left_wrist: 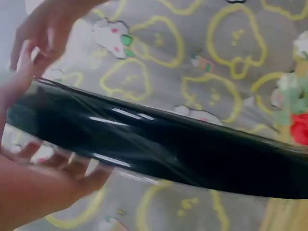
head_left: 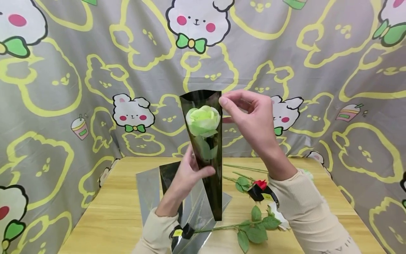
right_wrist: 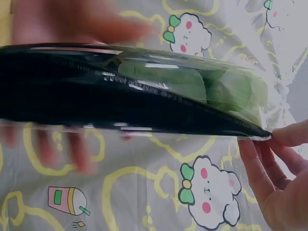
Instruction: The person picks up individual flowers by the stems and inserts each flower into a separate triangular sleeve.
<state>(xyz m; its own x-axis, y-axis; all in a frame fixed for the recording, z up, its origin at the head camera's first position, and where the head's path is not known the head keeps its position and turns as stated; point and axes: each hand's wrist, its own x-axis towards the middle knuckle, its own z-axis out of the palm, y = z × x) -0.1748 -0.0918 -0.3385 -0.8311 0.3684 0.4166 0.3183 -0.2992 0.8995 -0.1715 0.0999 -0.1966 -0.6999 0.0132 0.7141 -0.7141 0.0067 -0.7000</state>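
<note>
A black-edged see-through flower sleeve (head_left: 213, 192) stands upright above the table, wide mouth up and narrow end down. Inside its upper part sits a pale green rose (head_left: 204, 121) with green leaves under the bloom. My right hand (head_left: 253, 114) pinches the sleeve's top right corner between thumb and fingers. Lower down, my left hand (head_left: 187, 174) holds the sleeve's middle, thumb across the front and fingers behind. In the right wrist view the left hand's fingers (right_wrist: 79, 151) are blurred beyond the dark sleeve. The rose's stem is hidden by the dark film.
More flat sleeves (head_left: 147, 187) lie on the wooden table (head_left: 108, 197) under my left hand. A red rose (head_left: 260, 184) and a white rose (head_left: 279, 217) with leafy stems lie at the right, partly behind my right forearm. A patterned curtain (head_left: 152, 70) encloses the table.
</note>
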